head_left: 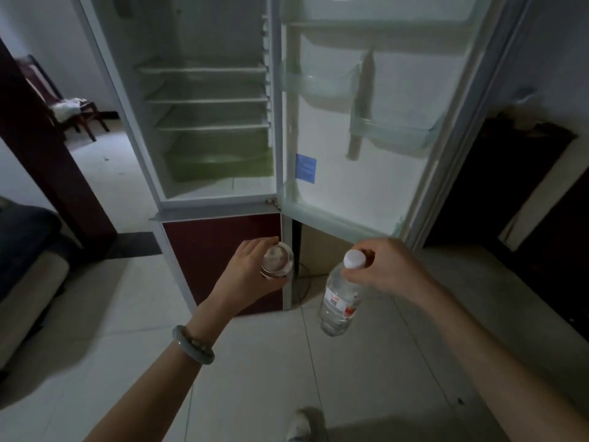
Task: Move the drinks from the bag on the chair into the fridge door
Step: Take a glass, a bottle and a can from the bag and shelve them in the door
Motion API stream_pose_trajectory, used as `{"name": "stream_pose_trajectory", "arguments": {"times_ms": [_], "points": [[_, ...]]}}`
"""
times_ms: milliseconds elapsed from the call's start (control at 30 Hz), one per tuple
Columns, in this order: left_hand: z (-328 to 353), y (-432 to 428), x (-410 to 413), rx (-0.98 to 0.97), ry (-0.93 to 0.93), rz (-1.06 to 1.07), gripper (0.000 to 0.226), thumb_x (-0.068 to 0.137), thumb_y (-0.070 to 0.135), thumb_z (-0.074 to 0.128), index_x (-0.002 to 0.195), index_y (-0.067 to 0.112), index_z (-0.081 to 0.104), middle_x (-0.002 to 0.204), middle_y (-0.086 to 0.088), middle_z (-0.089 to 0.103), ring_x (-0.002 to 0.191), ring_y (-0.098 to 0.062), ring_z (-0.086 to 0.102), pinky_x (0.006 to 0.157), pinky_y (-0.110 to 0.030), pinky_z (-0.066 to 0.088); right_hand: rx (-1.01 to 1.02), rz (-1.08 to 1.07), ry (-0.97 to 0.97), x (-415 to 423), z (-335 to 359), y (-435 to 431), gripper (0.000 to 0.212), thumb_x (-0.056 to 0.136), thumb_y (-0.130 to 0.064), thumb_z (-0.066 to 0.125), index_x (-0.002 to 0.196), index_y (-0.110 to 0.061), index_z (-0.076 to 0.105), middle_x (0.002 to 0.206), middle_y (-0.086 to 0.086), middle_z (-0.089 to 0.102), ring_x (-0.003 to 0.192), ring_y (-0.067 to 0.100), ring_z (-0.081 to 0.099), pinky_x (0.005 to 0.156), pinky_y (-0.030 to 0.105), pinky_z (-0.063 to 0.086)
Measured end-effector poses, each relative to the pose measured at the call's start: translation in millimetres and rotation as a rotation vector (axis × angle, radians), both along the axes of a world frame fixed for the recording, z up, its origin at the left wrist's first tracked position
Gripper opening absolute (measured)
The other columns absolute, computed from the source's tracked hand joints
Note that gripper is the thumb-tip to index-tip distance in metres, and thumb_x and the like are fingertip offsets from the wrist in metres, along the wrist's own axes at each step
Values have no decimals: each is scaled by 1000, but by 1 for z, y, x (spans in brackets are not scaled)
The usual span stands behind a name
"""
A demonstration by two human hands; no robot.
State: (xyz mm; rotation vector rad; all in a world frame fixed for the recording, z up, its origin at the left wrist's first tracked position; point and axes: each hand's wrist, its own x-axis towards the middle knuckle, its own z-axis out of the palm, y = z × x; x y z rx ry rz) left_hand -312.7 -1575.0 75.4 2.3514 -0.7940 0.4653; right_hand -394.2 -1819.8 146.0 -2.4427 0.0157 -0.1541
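Note:
My right hand point(387, 266) holds a clear water bottle point(339, 301) with a white cap and a red label by its neck; the bottle hangs down over the floor. My left hand point(251, 269) grips a second clear bottle point(277, 260), seen end-on. Both hands are in front of the open fridge point(204, 122). Its door point(382, 122) stands open to the right, with a bottom shelf point(338, 215) just above my right hand and smaller bins point(392, 135) higher up. A chair point(73, 113) with a pale bag point(67, 108) on its seat stands far back left.
The fridge's lower compartment has a dark red door point(220, 260), closed. A sofa point(25, 266) sits at the left edge. A dark doorframe point(47, 148) stands left of the fridge, dark furniture point(510, 202) at the right. My shoe point(302, 425) shows on the tiled floor.

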Motion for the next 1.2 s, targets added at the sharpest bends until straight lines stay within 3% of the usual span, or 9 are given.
{"name": "stream_pose_trajectory", "arguments": {"times_ms": [100, 300, 433, 567, 933, 1033, 1200], "points": [[10, -7, 54, 2, -16, 5, 75, 58, 32, 86, 121, 7, 56, 118, -7, 62, 107, -25, 55, 94, -24, 34, -16, -1, -37, 56, 7, -13, 15, 63, -24, 77, 73, -17, 68, 69, 0, 68, 66, 14, 60, 56, 29, 45], [36, -16, 148, -37, -40, 21, 70, 60, 32, 83, 120, 10, 54, 117, -5, 60, 108, -21, 52, 93, -23, 33, -27, -59, -152, 168, 30, -32, 15, 64, -27, 76, 74, -19, 68, 72, -5, 67, 69, 11, 60, 63, 30, 47], [35, -20, 190, -47, -13, 46, 72, 61, 34, 82, 122, 10, 53, 120, -5, 59, 111, -19, 49, 95, -22, 31, -43, -105, -290, 234, 33, -33, 19, 66, -22, 77, 81, -12, 70, 78, 4, 68, 73, 21, 60, 66, 33, 48], [29, -17, 221, -45, 26, 78, 73, 60, 30, 84, 123, 9, 53, 121, -6, 59, 112, -19, 49, 96, -15, 27, -56, -105, -328, 299, 21, -29, 19, 69, -21, 75, 78, -6, 67, 76, 7, 63, 70, 23, 56, 61, 29, 42], [16, -3, 305, 8, 78, 47, 74, 60, 32, 84, 123, 8, 54, 120, -6, 61, 109, -22, 53, 93, -26, 38, -3, -179, -62, 413, -30, -7, 18, 74, -16, 67, 70, 0, 61, 69, 14, 62, 64, 26, 56, 53, 29, 37], [16, -1, 324, 21, 107, 27, 75, 60, 34, 84, 124, 8, 53, 121, -5, 60, 110, -21, 51, 92, -22, 34, 11, -185, -25, 431, -39, -5, 18, 73, -17, 68, 64, -7, 56, 65, 10, 58, 61, 23, 52, 51, 28, 34], [14, 1, 347, 28, 147, -39, 74, 63, 34, 82, 125, 9, 52, 123, -4, 59, 113, -21, 50, 93, -20, 30, -42, -197, 11, 454, -43, -1, 14, 71, -21, 72, 73, -11, 62, 67, 3, 60, 63, 18, 55, 48, 24, 33]]}}
